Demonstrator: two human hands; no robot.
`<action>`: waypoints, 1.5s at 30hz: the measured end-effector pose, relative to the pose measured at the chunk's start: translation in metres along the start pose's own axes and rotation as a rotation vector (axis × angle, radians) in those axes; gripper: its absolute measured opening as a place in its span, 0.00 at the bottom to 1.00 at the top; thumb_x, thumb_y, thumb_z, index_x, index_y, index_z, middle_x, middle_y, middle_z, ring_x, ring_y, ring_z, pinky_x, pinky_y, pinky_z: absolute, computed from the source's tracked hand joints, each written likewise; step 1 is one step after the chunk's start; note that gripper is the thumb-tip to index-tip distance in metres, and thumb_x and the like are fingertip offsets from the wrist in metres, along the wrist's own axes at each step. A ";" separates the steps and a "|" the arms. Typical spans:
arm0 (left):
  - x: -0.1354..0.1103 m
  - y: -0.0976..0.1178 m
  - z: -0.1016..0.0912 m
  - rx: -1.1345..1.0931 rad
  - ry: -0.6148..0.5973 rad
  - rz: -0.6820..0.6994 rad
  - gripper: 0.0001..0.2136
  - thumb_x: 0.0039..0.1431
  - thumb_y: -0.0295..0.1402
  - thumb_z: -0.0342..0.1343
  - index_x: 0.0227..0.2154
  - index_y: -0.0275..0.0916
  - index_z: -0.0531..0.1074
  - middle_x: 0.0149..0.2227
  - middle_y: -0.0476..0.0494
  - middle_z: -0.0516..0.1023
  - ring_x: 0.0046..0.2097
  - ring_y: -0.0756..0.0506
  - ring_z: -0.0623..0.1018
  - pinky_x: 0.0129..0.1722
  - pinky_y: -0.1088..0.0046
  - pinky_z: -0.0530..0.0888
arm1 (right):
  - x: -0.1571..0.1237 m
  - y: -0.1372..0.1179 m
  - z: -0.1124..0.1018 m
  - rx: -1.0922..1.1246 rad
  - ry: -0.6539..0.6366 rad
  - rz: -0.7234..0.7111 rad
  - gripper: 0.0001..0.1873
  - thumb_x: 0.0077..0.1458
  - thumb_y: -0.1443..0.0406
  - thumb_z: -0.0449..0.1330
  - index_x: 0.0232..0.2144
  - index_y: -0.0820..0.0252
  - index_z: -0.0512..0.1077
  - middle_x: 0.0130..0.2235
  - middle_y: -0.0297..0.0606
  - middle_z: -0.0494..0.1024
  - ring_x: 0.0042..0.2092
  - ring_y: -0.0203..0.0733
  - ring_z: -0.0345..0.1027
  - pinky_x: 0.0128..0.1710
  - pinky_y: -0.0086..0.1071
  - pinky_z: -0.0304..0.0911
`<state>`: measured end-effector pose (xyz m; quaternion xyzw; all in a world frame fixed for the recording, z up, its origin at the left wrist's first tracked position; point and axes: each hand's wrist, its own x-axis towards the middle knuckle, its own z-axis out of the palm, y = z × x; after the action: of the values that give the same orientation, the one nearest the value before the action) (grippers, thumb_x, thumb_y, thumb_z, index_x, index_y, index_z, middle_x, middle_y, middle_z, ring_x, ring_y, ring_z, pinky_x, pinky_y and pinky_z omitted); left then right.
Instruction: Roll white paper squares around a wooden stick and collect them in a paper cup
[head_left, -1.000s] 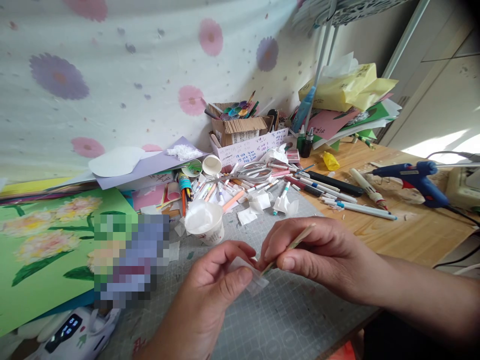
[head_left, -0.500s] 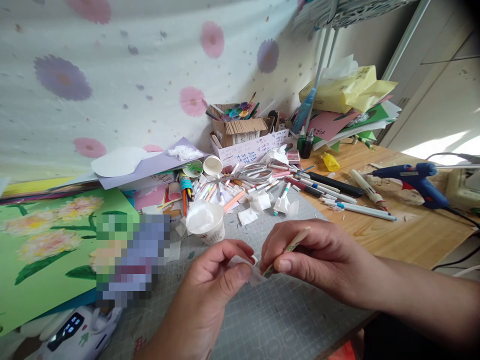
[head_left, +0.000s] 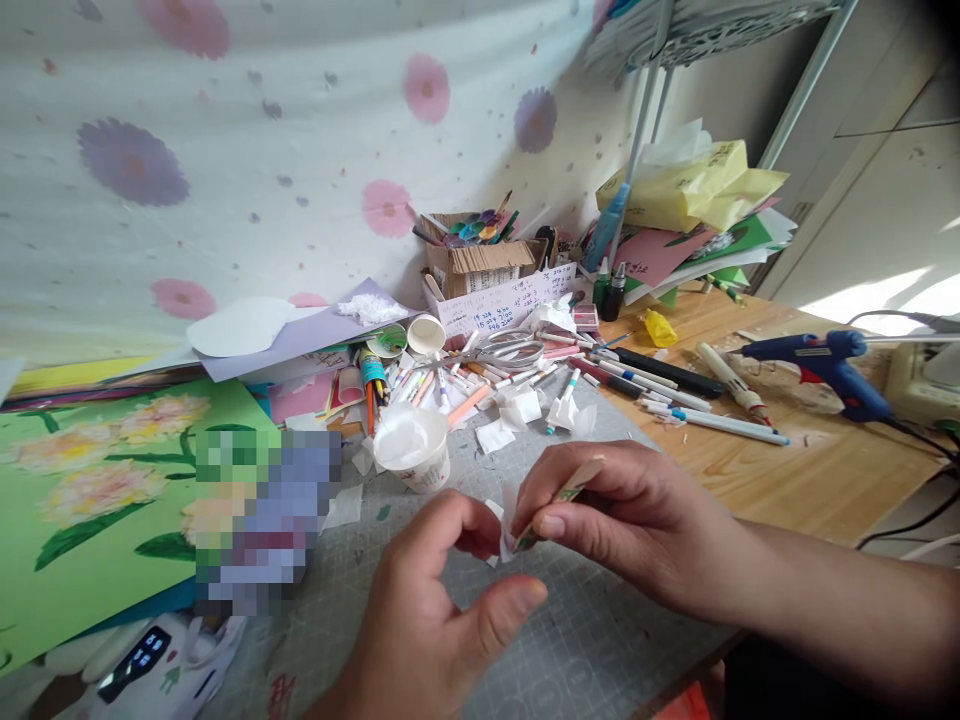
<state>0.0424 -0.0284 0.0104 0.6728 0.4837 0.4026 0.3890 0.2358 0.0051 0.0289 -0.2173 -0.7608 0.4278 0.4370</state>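
Note:
My right hand [head_left: 630, 520] pinches a flat wooden craft stick [head_left: 580, 479] with green marks, tilted between thumb and fingers. A small piece of thin white paper [head_left: 507, 525] hangs at the stick's lower end, by the right fingertips. My left hand [head_left: 427, 600] is just left of it, thumb spread well away from the curled fingers. Those left fingertips are close to the paper; whether they touch it I cannot tell. Beyond the hands, a paper cup [head_left: 414, 465] with white material in its mouth stands on the grey cutting mat [head_left: 570, 650].
Markers and white scraps [head_left: 517, 405] lie heaped behind the cup, with scissors [head_left: 510, 348] among them. A blue glue gun [head_left: 825, 355] rests on the wooden table at right. At left are a green flower picture [head_left: 82, 540] and a white device with a display [head_left: 142, 660].
My left thumb has come off the white paper and swung down, opening the left hand. The paper now stands more upright at the stick, which has shifted slightly left with my right hand.

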 end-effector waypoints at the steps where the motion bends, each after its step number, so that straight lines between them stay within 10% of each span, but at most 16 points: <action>1: 0.000 0.000 0.001 0.032 -0.008 0.009 0.10 0.46 0.38 0.67 0.28 0.42 0.72 0.27 0.49 0.74 0.32 0.43 0.73 0.34 0.70 0.67 | 0.000 0.000 0.001 0.000 -0.005 0.011 0.13 0.63 0.62 0.56 0.28 0.63 0.69 0.32 0.42 0.79 0.34 0.37 0.74 0.35 0.30 0.69; 13: 0.006 -0.007 -0.004 0.167 0.092 0.029 0.08 0.59 0.35 0.53 0.25 0.41 0.70 0.23 0.51 0.71 0.27 0.46 0.71 0.29 0.73 0.67 | 0.007 0.010 -0.002 0.303 0.124 0.253 0.14 0.58 0.57 0.61 0.29 0.63 0.70 0.28 0.34 0.74 0.30 0.32 0.70 0.32 0.26 0.67; 32: 0.014 -0.012 -0.008 -0.580 0.187 -0.251 0.10 0.53 0.34 0.59 0.20 0.38 0.69 0.20 0.51 0.71 0.27 0.49 0.68 0.30 0.73 0.65 | 0.019 0.022 -0.009 0.651 0.357 0.360 0.12 0.50 0.60 0.68 0.26 0.61 0.72 0.27 0.33 0.77 0.26 0.32 0.73 0.28 0.27 0.72; 45: 0.028 -0.023 -0.043 0.125 0.443 -0.001 0.10 0.57 0.37 0.52 0.23 0.40 0.68 0.21 0.52 0.68 0.24 0.48 0.68 0.24 0.74 0.66 | 0.036 0.028 -0.020 0.337 0.434 0.399 0.16 0.53 0.53 0.62 0.29 0.60 0.67 0.27 0.33 0.74 0.27 0.33 0.71 0.30 0.29 0.71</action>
<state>0.0007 0.0097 0.0104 0.5903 0.5817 0.5096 0.2312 0.2328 0.0550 0.0278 -0.3726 -0.5111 0.5683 0.5263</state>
